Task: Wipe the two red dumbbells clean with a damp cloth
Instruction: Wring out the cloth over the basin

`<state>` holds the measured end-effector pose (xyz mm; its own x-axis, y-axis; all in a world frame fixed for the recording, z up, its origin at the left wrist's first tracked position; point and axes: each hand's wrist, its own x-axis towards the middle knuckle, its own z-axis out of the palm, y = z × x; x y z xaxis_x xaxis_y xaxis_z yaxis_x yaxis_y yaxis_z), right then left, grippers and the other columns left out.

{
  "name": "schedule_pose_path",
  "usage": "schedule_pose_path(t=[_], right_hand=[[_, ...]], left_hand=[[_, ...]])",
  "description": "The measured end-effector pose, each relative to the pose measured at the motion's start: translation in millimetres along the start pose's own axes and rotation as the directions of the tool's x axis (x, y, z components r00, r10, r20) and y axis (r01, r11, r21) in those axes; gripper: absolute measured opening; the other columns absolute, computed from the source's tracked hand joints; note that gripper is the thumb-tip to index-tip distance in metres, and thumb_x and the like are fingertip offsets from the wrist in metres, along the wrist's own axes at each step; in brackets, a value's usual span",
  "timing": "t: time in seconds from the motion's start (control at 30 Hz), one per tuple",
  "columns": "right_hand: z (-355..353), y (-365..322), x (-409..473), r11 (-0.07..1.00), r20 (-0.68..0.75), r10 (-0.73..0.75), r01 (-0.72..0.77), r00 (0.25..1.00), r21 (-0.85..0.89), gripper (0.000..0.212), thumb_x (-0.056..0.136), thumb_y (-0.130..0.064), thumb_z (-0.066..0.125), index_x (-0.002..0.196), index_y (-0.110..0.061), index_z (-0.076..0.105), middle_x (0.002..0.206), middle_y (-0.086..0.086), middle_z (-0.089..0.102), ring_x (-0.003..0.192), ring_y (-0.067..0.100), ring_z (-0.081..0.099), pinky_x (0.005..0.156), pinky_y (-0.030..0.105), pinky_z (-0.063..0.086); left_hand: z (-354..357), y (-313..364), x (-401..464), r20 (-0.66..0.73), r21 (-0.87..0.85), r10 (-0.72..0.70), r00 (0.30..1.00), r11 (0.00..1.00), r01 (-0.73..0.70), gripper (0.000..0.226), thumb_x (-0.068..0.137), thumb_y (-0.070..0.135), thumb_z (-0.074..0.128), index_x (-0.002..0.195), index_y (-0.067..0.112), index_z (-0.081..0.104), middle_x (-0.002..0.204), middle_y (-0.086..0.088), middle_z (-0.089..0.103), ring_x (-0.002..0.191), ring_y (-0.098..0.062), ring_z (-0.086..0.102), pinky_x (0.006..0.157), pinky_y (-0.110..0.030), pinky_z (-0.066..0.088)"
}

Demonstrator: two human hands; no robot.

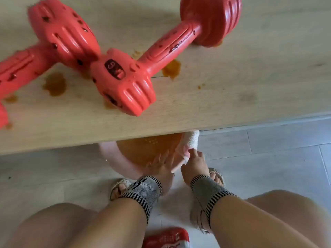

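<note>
You are reaching down past the near edge of the table point(232, 108) to a pink basin point(114, 161) of orange-brown water sitting on the tiled floor point(268, 149), half hidden under the tabletop. Your right hand point(194, 165) is pinching the white cloth point(192, 140) draped over the basin's right rim, fingers closed on its lower fold. Your left hand point(162, 166) is lying open, fingers spread, over the basin's near rim and holding nothing.

Both red dumbbells are lying above and ahead of your hands, on the tabletop. The nearer dumbbell point(152, 58) is running on a diagonal, one head overhanging close to the table's near edge, the other head up toward the far right. The second dumbbell point(53, 40) is lying toward the table's left edge, its head touching or nearly touching the first; which one, the view does not settle. Brown spots are dotting both, and puddles point(54, 85) are staining the wood around them.

The nearer dumbbell's low head looks the closest target once the cloth is lifted, roughly straight up from your left hand.
</note>
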<state>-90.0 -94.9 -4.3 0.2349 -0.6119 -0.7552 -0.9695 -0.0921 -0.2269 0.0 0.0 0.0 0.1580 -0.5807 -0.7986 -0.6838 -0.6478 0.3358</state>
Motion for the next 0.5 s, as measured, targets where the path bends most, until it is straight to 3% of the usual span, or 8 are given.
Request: schedule_pose_path(t=[0.13, 0.27, 0.37, 0.43, 0.5], right_hand=[[30.9, 3.9, 29.6, 0.996, -0.121, 0.011, -0.001, 0.993, 0.087, 0.044, 0.089, -0.008, 0.058, 0.127, -0.020, 0.040, 0.126, 0.009, 0.039, 0.107, 0.030, 0.056, 0.097, 0.042, 0.050], [38.1, 3.8, 41.7, 0.998, -0.215, 0.030, -0.018, 0.976, 0.056, 0.024, 0.094, -0.011, 0.046, 0.118, -0.015, 0.045, 0.103, 0.004, 0.038, 0.086, 0.026, 0.053, 0.081, 0.035, 0.050], [28.7, 0.8, 26.6, 0.997, -0.162, -0.069, 0.071, 0.984, 0.004, 0.022, 0.093, -0.017, 0.050, 0.113, -0.020, 0.058, 0.103, 0.006, 0.054, 0.091, 0.027, 0.059, 0.075, 0.031, 0.048], [19.3, -5.0, 15.2, 0.986, -0.103, -0.152, 0.158, 0.983, 0.047, 0.016, 0.090, -0.022, 0.052, 0.099, -0.026, 0.065, 0.099, 0.005, 0.065, 0.086, 0.024, 0.062, 0.070, 0.028, 0.048], [8.3, -12.4, -6.9, 0.965, -0.074, -0.233, 0.240, 0.970, 0.107, 0.016, 0.087, -0.023, 0.052, 0.088, -0.023, 0.068, 0.084, 0.004, 0.068, 0.076, 0.021, 0.061, 0.062, 0.028, 0.049]], left_hand=[[16.8, -14.7, 31.5, -0.080, -0.044, 0.048, 0.996, 0.998, -0.052, 0.074, 0.102, 0.035, 0.036, 0.149, 0.045, -0.020, 0.164, 0.011, -0.008, 0.152, -0.022, 0.002, 0.120, -0.050, 0.014], [26.2, -28.9, 42.9, -0.156, -0.060, 0.058, 0.986, 0.996, -0.068, 0.077, 0.100, 0.028, 0.045, 0.152, 0.044, -0.009, 0.164, 0.015, -0.002, 0.151, -0.021, 0.006, 0.120, -0.048, 0.021], [22.4, -28.1, 24.7, -0.213, -0.062, 0.055, 0.975, 0.996, -0.070, 0.078, 0.095, 0.029, 0.057, 0.154, 0.039, 0.006, 0.164, 0.012, 0.004, 0.150, -0.023, 0.015, 0.119, -0.045, 0.025], [16.0, -26.3, 18.2, -0.235, -0.075, 0.054, 0.971, 0.994, -0.073, 0.081, 0.091, 0.035, 0.063, 0.154, 0.038, 0.012, 0.164, 0.009, 0.011, 0.149, -0.024, 0.019, 0.119, -0.044, 0.026], [7.8, -26.5, 5.1, -0.280, -0.126, 0.026, 0.960, 0.990, -0.064, 0.069, 0.090, 0.035, 0.063, 0.150, 0.036, 0.029, 0.155, 0.004, 0.036, 0.141, -0.026, 0.037, 0.113, -0.043, 0.036]])
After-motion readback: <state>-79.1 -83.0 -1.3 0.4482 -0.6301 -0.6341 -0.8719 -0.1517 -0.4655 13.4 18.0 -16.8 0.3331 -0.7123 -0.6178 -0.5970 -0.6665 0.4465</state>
